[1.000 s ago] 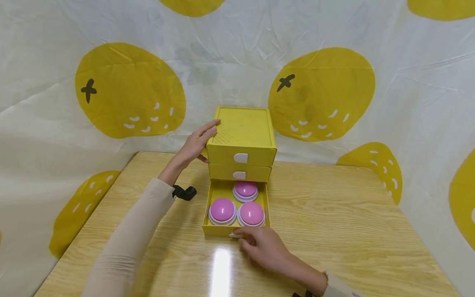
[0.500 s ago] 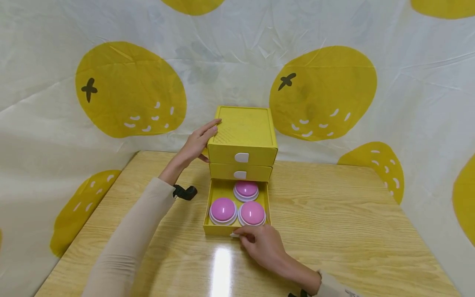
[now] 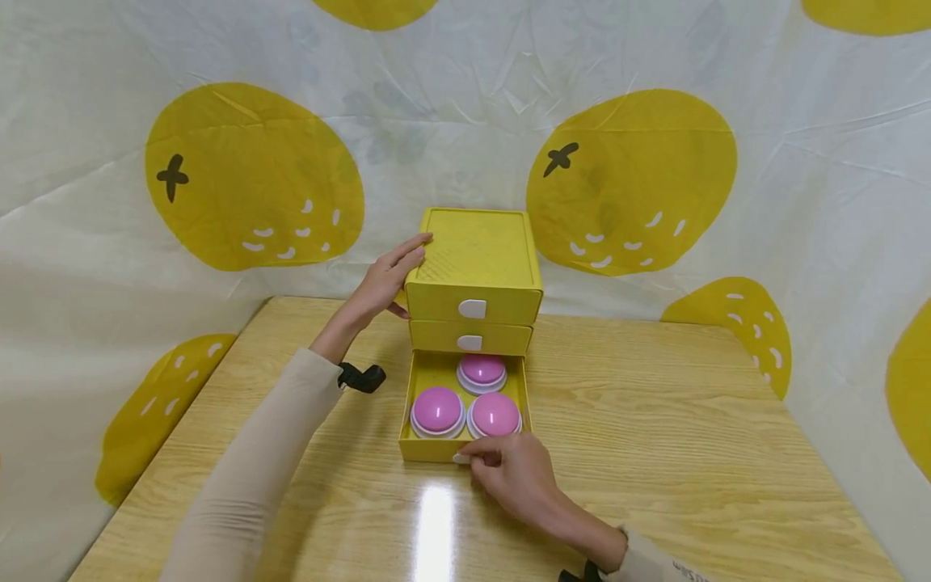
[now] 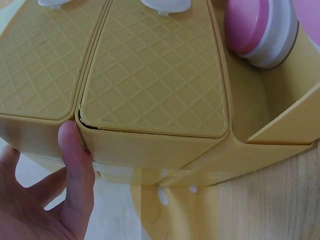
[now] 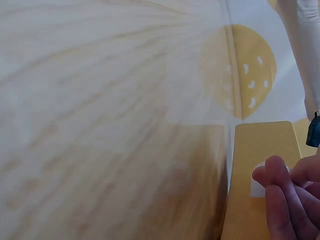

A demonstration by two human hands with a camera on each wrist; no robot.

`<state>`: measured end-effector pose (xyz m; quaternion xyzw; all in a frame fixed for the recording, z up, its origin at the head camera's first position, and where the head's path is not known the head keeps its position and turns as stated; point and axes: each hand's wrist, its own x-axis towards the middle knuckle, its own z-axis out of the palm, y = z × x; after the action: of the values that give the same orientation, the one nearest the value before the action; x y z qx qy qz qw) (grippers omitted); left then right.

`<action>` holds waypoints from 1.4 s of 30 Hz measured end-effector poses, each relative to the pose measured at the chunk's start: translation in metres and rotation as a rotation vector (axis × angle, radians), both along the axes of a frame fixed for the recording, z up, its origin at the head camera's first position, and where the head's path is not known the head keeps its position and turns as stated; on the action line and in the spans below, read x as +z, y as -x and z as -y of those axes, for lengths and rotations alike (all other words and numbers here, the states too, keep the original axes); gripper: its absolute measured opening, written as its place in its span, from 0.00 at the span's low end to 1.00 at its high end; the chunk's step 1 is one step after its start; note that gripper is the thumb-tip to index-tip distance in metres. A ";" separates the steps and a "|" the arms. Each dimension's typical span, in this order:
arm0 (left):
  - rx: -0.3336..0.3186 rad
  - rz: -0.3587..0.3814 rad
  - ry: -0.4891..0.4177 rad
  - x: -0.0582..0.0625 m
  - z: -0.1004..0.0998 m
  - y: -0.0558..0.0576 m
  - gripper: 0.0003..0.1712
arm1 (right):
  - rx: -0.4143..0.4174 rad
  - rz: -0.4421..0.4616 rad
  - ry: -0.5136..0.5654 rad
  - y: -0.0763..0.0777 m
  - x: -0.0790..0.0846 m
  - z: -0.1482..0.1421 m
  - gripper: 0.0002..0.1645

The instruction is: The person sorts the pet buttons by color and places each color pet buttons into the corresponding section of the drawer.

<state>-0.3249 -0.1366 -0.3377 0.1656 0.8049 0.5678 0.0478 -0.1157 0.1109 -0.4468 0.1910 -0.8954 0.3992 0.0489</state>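
Note:
A yellow desktop drawer unit [image 3: 480, 250] stands at the back middle of the table, its two upper drawers closed. Its bottom drawer [image 3: 425, 451] is pulled out toward me. Inside lie three pink domed buttons with white bases: a left one [image 3: 438, 409], a right one [image 3: 494, 414] and a rear one [image 3: 482, 369]. My right hand [image 3: 515, 477] pinches the white drawer handle [image 3: 461, 458], mostly covered by the fingers; the right wrist view shows the handle [image 5: 257, 187] behind the fingertips. My left hand [image 3: 383, 283] rests against the unit's left side, fingers extended; its thumb [image 4: 76, 155] touches the casing.
The wooden table [image 3: 676, 453] extends on both sides of the unit and in front of it. Right behind the unit hangs a white cloth [image 3: 451, 137] printed with yellow fruit shapes. White pull tabs [image 3: 471, 309] mark the upper drawers.
My right hand has shifted slightly up and closer against the drawer front, still at the handle. The drawer, the buttons and my left hand look unmoved.

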 end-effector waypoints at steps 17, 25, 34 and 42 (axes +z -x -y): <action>0.003 0.009 0.003 -0.003 0.000 0.003 0.30 | -0.048 -0.006 -0.006 0.017 0.000 0.004 0.12; -0.002 0.023 0.000 -0.001 0.000 0.003 0.31 | -0.060 -0.010 0.000 0.027 -0.002 0.006 0.10; 0.001 -0.002 0.002 -0.001 0.001 0.001 0.31 | -0.070 -0.003 -0.009 0.039 0.000 0.008 0.10; 0.006 -0.013 -0.002 -0.002 -0.001 0.001 0.31 | -0.093 -0.001 -0.017 0.049 0.001 0.009 0.08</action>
<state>-0.3255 -0.1360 -0.3399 0.1667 0.8051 0.5677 0.0407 -0.1647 0.1020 -0.4461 0.1496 -0.9067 0.3888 0.0661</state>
